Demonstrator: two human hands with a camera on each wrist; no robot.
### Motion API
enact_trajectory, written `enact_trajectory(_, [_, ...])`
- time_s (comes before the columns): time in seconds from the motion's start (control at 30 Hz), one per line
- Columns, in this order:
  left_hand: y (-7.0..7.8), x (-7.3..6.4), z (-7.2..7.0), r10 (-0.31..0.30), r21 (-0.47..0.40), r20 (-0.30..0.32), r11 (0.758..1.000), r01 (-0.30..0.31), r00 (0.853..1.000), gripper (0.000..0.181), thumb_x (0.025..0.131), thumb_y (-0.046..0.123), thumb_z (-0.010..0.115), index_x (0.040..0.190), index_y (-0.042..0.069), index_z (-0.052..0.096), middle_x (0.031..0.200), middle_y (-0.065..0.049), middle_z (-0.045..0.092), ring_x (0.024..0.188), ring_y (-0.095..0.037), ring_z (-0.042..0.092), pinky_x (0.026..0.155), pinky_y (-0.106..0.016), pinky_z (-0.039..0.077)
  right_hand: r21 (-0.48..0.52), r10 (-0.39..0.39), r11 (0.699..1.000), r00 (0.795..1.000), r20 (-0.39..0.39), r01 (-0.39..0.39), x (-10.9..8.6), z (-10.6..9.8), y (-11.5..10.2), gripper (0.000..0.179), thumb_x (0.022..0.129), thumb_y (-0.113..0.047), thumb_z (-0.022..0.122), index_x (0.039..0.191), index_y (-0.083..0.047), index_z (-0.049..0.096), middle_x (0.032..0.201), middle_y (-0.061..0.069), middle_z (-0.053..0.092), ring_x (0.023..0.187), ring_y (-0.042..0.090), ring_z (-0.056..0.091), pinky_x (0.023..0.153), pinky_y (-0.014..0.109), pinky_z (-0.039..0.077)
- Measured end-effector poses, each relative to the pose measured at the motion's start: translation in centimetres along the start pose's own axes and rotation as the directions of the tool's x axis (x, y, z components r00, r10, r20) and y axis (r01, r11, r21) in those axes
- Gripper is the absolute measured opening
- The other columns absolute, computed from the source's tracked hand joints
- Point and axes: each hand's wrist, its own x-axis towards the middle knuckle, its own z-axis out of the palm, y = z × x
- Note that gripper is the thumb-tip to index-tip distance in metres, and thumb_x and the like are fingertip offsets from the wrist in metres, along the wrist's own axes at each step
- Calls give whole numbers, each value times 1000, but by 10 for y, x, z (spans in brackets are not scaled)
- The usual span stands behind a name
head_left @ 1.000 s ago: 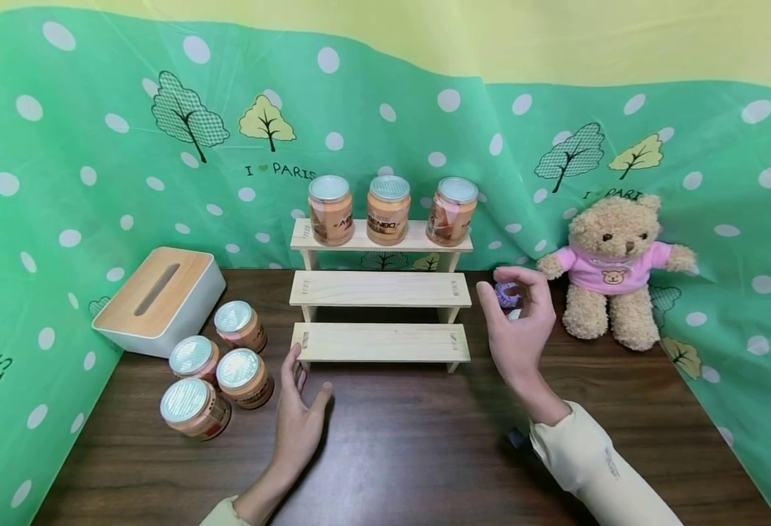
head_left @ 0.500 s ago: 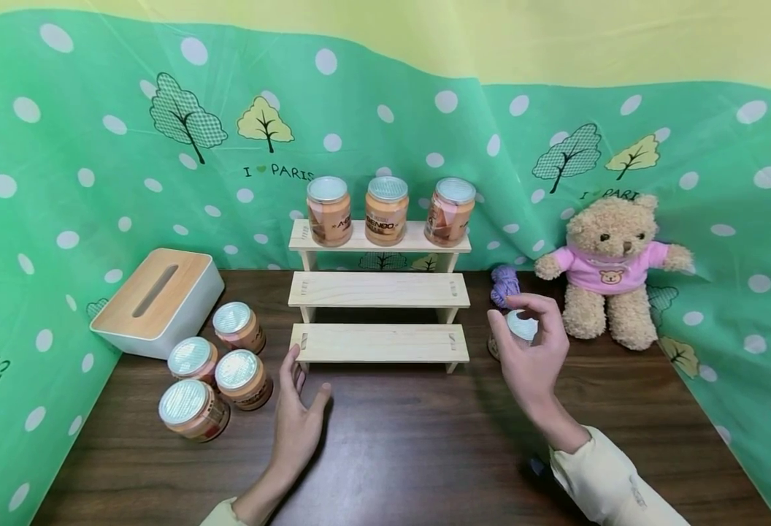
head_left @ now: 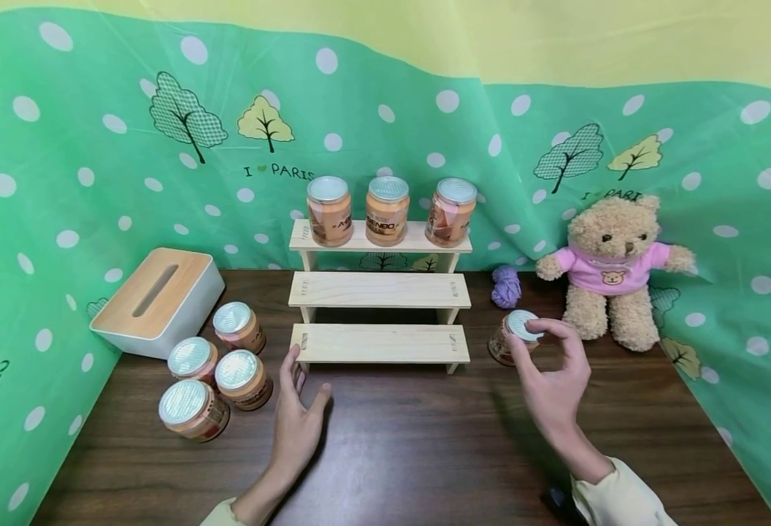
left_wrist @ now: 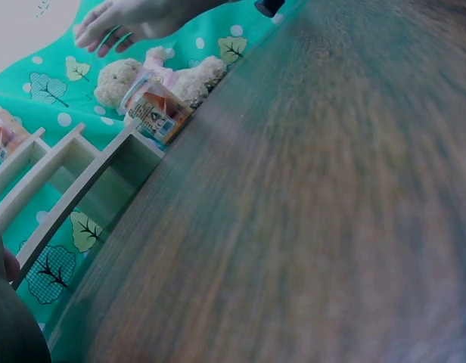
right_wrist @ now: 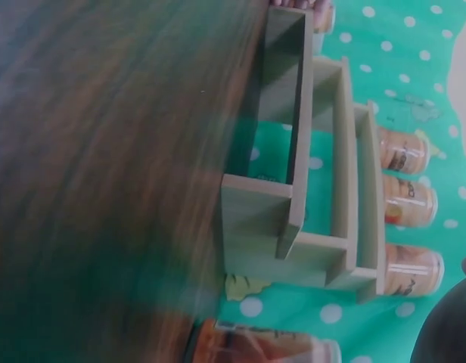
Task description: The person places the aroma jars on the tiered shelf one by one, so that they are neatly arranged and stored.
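Note:
A three-step wooden shelf (head_left: 379, 343) stands on the table. Three jars with silvery lids, one of them the middle jar (head_left: 388, 212), line its top step. My left hand (head_left: 301, 427) has its fingertips at the left end of the lowest step, thumb spread and fingers loose. Right of the shelf a single jar (head_left: 502, 343) stands upright. Curved but holding nothing, my right hand (head_left: 559, 387) overlaps that jar's lid in the head view. The left wrist view shows the right hand (left_wrist: 146, 19) raised above the jar (left_wrist: 159, 115), apart from it.
Several more jars (head_left: 244, 380) cluster at the left, beside a white tissue box (head_left: 162, 299) with a wooden lid. Behind the lone jar lies purple yarn (head_left: 506, 286). A teddy bear (head_left: 612, 274) in a pink shirt sits at the right against the green curtain (head_left: 385, 139).
My right hand has drawn back toward me and to the right, uncovering the lone jar and the yarn. My left hand has stayed at the shelf's end.

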Motion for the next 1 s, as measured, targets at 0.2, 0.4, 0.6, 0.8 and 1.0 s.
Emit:
enact_trajectory(0.2, [0, 0, 1, 5, -2, -5, 1000, -5, 1000, 83, 102, -8, 68, 173, 6, 28, 178, -24, 28, 161, -48, 34, 136, -56, 27, -37, 17, 999, 1000, 2, -17, -1, -7, -7, 30, 80, 22, 77, 108, 24, 65, 103, 9, 71, 96, 9, 61, 86, 22, 47])
enact_trajectory(0.4, [0, 0, 0, 8, -10, -3, 1000, -8, 1000, 83, 102, -8, 68, 173, 6, 28, 178, -24, 27, 162, -48, 33, 136, -55, 27, -82, 39, 996, 999, 7, -38, -3, -13, -6, 34, 80, 22, 79, 111, 23, 66, 103, 17, 70, 98, 11, 62, 88, 22, 46])
enact_trajectory(0.6, [-1, 0, 0, 13, -12, -1, 1000, -14, 1000, 82, 102, -8, 68, 172, 5, 27, 179, -24, 26, 162, -48, 33, 136, -56, 26, -183, 57, 982, 998, 29, -50, -1, -19, 5, 40, 77, 21, 83, 114, 20, 68, 108, 24, 70, 105, 4, 60, 94, 21, 44])
enact_trajectory(0.8, [-1, 0, 0, 13, -7, -2, 1000, -13, 1000, 82, 102, -8, 68, 172, 5, 28, 178, -25, 27, 162, -48, 33, 136, -55, 27, -281, 108, 956, 992, 63, -87, -3, -33, 41, 50, 73, 17, 91, 120, 11, 73, 114, 18, 70, 108, 3, 56, 96, 17, 42])
enact_trajectory(1.0, [-1, 1, 1, 15, -14, -5, 1000, -15, 1000, 82, 102, -9, 68, 172, 5, 28, 178, -24, 28, 162, -48, 33, 136, -55, 26, -329, 146, 939, 983, 115, -100, 1, -42, 58, 53, 77, 5, 96, 125, 5, 75, 119, 13, 70, 111, 4, 56, 96, 20, 43])
